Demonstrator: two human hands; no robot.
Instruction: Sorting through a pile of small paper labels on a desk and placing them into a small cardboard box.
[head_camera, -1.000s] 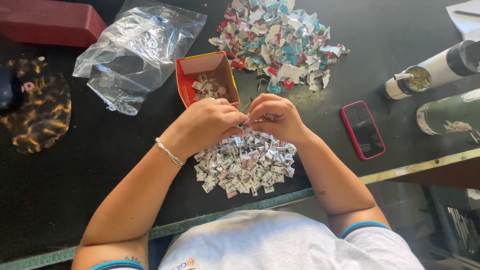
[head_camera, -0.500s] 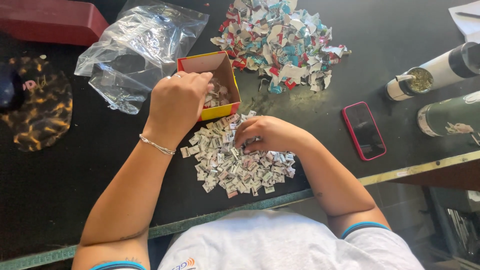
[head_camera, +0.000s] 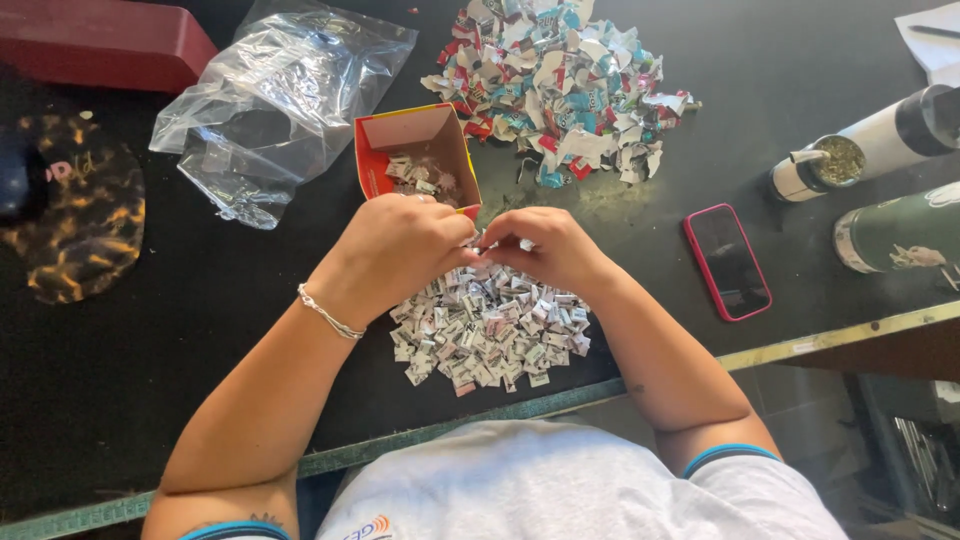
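My left hand (head_camera: 395, 255) and my right hand (head_camera: 545, 248) meet fingertip to fingertip over the far edge of a pile of small folded paper pieces (head_camera: 490, 330) on the black table (head_camera: 180, 330). Both hands are curled with fingers pinched together where they touch; what sits between the fingertips is hidden, probably one small paper piece. A silver bracelet (head_camera: 328, 314) circles my left wrist. Just beyond my left hand stands a small open red-and-yellow box (head_camera: 412, 140) holding several of the folded pieces.
A heap of torn coloured paper scraps (head_camera: 560, 85) lies at the back. A crumpled clear plastic bag (head_camera: 275, 100) and a dark red box (head_camera: 100, 40) are back left. A red-cased phone (head_camera: 727, 262), a white bottle (head_camera: 860, 145) and a green bottle (head_camera: 900, 230) lie right.
My left hand has come back from over the small box to meet my right hand above the pile of folded pieces. My right hand stayed at the pile.
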